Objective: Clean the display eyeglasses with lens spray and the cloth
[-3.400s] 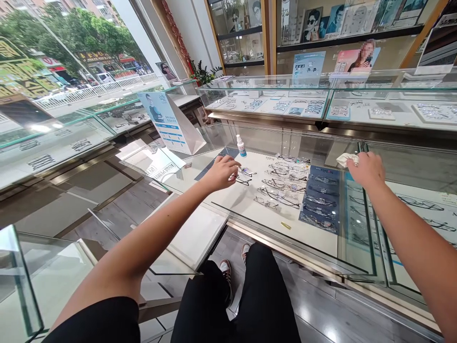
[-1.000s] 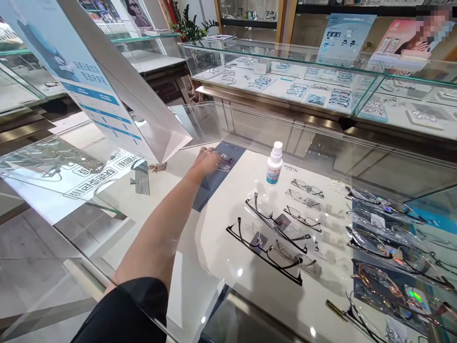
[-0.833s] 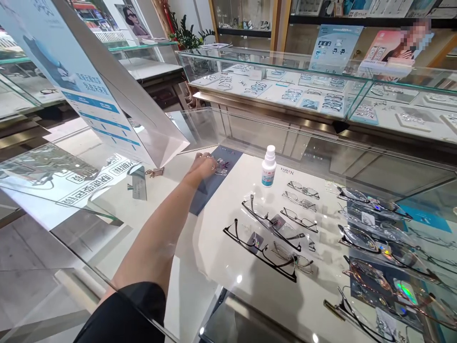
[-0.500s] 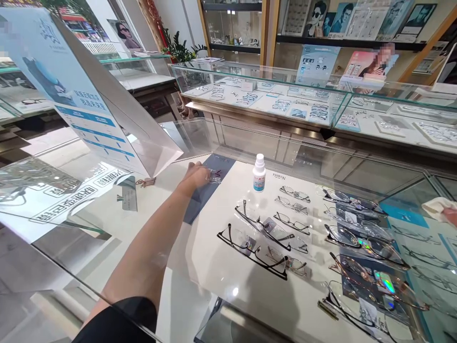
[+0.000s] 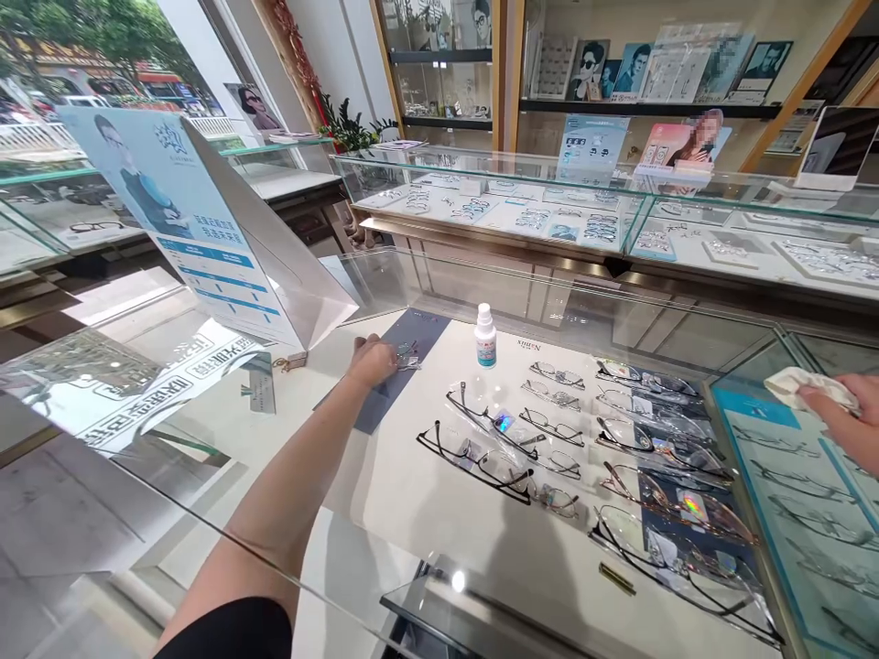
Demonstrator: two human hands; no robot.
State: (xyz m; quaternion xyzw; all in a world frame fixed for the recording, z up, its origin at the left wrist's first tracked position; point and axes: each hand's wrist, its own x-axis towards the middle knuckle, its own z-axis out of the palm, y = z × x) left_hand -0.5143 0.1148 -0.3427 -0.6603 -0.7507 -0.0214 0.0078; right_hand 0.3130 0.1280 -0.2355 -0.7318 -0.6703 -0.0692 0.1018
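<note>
My left hand (image 5: pixel 373 360) is at the far end of my outstretched arm, over a dark blue panel (image 5: pixel 405 384). Its fingers are curled at a pair of thin-rimmed eyeglasses (image 5: pixel 408 355), partly hidden by the hand. At the right edge of the view, my right hand (image 5: pixel 848 416) is closed on a crumpled white cloth (image 5: pixel 807 386). A small white bottle (image 5: pixel 486 339) with a blue and red label stands upright to the right of my left hand. Between my hands lie columns of eyeglasses, among them a dark-rimmed pair (image 5: pixel 473 462).
A folded advertising stand (image 5: pixel 212 229) rises at the left, beside a small card (image 5: pixel 262 383). Glass edges (image 5: pixel 226 535) cross the foreground. Another glass display counter (image 5: pixel 494 206) with eyeglasses runs along the back. A gold-coloured bar (image 5: pixel 616 579) lies near the front.
The view has shifted, bringing my right hand and its cloth further into sight at the right. My left hand stays by the eyeglasses on the blue panel.
</note>
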